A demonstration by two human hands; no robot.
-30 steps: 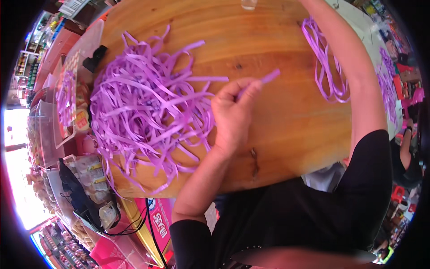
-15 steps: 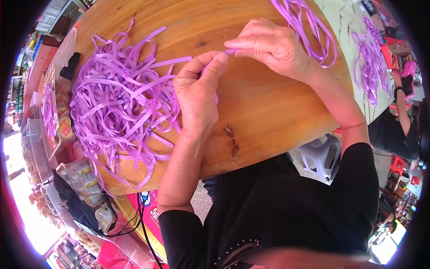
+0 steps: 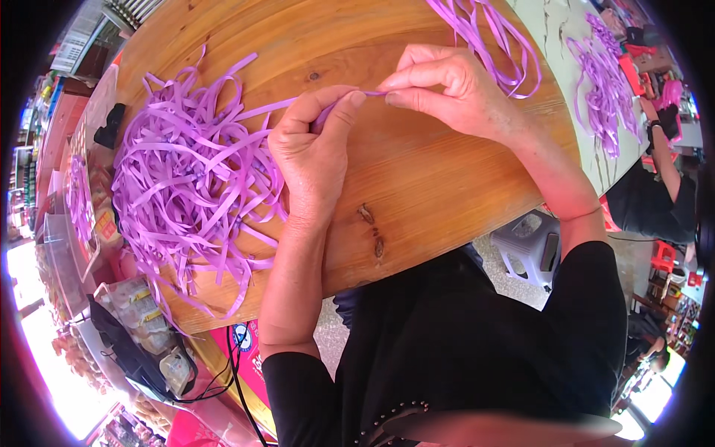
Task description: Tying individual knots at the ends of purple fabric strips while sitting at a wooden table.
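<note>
Both my hands pinch one narrow purple ribbon above the wooden table. My left hand is closed round it, thumb against the bent index finger. Across a short gap, my right hand grips the ribbon between thumb and fingertips. That short stretch between them looks narrow and taut. Left of my left hand lies a big tangled pile of purple ribbons, some strands with small knots. Beyond my right hand, a looser bunch of purple ribbons lies at the table's far right.
The wooden table curves in front of me. At right, more purple ribbons lie on a white marbled surface, near another person's arm. A grey plastic stool stands below the table. A black bag and cables are at lower left.
My hands have drawn slightly apart, showing more of the ribbon between them. The whole view has shifted a little, so the table and piles appear farther left.
</note>
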